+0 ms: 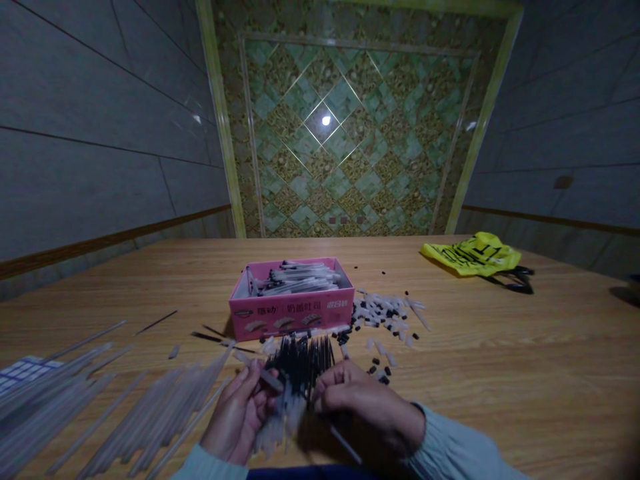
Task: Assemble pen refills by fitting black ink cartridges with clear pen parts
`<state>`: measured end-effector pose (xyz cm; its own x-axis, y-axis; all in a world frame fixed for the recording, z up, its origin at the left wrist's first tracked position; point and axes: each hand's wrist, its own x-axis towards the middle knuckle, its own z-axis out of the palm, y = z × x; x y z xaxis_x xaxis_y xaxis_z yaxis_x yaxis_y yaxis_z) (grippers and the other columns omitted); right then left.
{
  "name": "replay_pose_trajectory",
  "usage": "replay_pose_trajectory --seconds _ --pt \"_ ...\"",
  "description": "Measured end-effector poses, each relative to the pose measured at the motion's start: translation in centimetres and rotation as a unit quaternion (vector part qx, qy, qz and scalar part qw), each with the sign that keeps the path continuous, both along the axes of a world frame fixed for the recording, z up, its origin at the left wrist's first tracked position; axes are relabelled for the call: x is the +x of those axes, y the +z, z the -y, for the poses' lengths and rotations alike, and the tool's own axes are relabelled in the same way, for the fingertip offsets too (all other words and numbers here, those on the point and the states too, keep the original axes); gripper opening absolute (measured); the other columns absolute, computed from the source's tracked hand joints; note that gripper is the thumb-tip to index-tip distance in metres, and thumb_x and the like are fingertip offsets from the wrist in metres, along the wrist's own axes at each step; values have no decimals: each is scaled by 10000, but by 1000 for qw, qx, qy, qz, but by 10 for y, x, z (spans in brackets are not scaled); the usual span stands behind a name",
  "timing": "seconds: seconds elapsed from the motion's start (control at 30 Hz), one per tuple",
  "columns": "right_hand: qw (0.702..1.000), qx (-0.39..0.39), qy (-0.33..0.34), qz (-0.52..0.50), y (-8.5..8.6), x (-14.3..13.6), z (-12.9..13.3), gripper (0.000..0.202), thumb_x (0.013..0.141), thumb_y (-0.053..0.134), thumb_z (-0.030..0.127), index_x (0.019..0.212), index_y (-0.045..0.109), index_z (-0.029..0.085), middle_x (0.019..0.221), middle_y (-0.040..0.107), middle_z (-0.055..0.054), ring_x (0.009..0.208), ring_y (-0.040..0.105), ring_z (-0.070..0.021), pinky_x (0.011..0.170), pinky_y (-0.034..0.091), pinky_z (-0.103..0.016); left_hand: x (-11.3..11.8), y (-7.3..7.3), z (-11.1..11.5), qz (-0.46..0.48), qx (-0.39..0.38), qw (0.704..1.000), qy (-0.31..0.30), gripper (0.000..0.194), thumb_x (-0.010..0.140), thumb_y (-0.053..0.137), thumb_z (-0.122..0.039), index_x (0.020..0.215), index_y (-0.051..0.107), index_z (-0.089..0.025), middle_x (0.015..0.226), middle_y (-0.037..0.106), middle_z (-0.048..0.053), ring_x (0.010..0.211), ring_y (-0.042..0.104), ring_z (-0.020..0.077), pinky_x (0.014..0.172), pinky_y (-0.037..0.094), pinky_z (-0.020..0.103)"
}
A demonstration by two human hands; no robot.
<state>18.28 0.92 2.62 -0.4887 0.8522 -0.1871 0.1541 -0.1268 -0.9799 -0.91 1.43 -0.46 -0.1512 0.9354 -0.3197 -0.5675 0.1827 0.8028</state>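
My left hand (245, 407) is closed, its thumb pressing a short greyish pen part (271, 381) against the fingers. Just across from it, my right hand (357, 397) is closed in a pinch. A thin translucent pen barrel (346, 445) sticks out below that hand, and its upper end is hidden by the fingers. Between and behind both hands lies a bunch of black pen refills (300, 363) with whitish ends toward me, partly blurred. Right behind the refills stands a pink box (293, 317) holding many pens (303, 277).
Loose clear barrels (160, 413) cover the left of the wooden table (480, 387). Small white and black pen pieces (383, 310) are scattered right of the box. A few dark refills (207, 337) lie left of it. A yellow bag (473, 255) rests at the far right.
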Motion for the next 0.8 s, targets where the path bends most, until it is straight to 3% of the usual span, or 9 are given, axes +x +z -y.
replay_pose_trajectory --seconds 0.13,0.4,0.8 --pt "999 -43 15 -19 8 -7 12 96 568 568 165 482 528 149 393 398 73 373 281 -49 389 167 -207 -3 -1 -1 31 -5 999 14 76 845 489 -81 841 546 -132 644 679 35 436 613 89 364 481 153" --pt "996 -74 12 -41 1 -7 11 150 564 577 152 445 486 157 366 363 81 348 266 -45 375 139 -218 -3 -3 -1 20 11 1000 14 71 823 527 -86 865 546 -139 655 683 44 462 623 102 362 457 153" --pt "993 -87 -10 -82 2 -8 12 112 538 548 130 439 498 142 403 410 63 381 326 -43 391 202 -177 -2 -1 2 1 10 1000 8 53 803 573 -149 836 531 -154 621 661 32 430 582 91 346 408 147"
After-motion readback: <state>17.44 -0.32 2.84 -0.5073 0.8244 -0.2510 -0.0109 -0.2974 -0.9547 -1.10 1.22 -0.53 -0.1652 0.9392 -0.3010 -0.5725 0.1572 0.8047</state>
